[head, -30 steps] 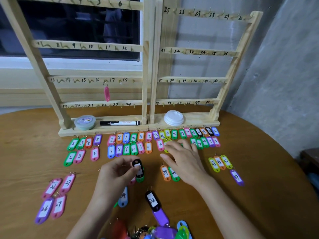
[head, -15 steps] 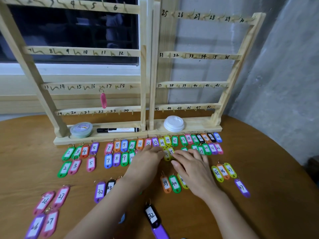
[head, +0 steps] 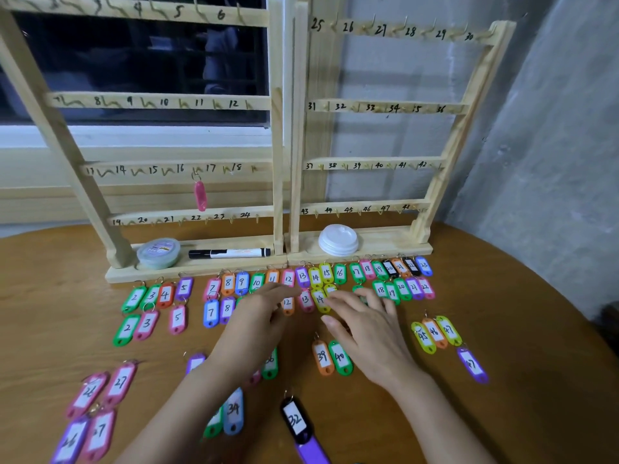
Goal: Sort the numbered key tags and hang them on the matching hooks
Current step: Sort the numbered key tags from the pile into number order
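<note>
Where hands [head: 259,318] [head: 368,329] rest, tags [head: 320,299] read 13, 14.

Round wooden table [head: 502,413], grey wall [head: 552,145], dark window [head: 134,61]

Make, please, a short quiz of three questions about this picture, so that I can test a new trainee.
1. True or false: exactly one tag hangs on the left rack, and it is a pink tag.
2. Which colour is the tag numbered 32, near the bottom edge? A) black B) orange C) green
3. Fill in: directly beside the orange tag 39 lies a green tag with the number ____.

Key: 1 true; 2 A; 3 40.
</note>
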{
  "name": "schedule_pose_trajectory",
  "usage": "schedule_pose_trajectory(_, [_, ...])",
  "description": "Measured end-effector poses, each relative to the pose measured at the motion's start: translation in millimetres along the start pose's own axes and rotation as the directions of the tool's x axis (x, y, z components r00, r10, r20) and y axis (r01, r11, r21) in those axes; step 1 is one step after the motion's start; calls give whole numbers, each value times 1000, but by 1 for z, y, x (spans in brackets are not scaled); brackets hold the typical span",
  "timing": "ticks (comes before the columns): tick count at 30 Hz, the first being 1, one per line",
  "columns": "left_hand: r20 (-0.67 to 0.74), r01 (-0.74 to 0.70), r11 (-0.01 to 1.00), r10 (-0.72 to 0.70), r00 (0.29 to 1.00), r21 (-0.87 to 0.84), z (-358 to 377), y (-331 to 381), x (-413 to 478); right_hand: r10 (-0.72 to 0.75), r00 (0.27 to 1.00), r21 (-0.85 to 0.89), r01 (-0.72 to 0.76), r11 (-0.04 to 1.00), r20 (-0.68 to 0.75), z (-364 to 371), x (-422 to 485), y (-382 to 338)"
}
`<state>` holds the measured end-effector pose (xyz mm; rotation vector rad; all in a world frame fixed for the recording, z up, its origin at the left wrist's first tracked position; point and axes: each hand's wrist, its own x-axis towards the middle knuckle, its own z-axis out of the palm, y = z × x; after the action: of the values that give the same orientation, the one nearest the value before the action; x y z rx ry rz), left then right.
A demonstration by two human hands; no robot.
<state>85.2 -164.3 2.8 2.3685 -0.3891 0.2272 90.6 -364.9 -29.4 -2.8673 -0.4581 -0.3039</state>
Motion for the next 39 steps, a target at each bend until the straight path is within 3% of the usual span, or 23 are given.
schedule_pose_trajectory(5, [-65, 167, 963, -184, 981, -210, -17, -6, -27, 53, 997, -45, -50, 998, 51, -3, -3, 3])
schedule_pose_trajectory(10, [-54, 304, 800, -385, 921, -517, -21, -8, -35, 64, 998, -33, -63, 997, 12, -10, 18, 2])
schedule_pose_trajectory(13, [-56, 321, 730, -441, 896, -603, -20, -8, -38, 63, 995, -80, -57, 995, 73, -6, 38, 6])
schedule_pose_trajectory(19, [-38, 338, 693, -466, 884, -637, -22, -8, -42, 31, 994, -66, -24, 998, 103, 2, 49, 4])
schedule_pose_trajectory(25, [-30, 335, 680, -465, 885, -652, -28, -2, -48, 160, 987, -70, -160, 985, -3, -13, 29, 38])
schedule_pose_trajectory(32, [-26, 351, 680, -478, 878, -644, -29, 2, -49, 70, 998, -89, -71, 994, -4, -12, 17, 34])
schedule_pose_trajectory(39, [-20, 375, 688, -492, 870, -622, -30, 0, -52, 47, 995, -53, -42, 998, 83, -5, 50, 24])
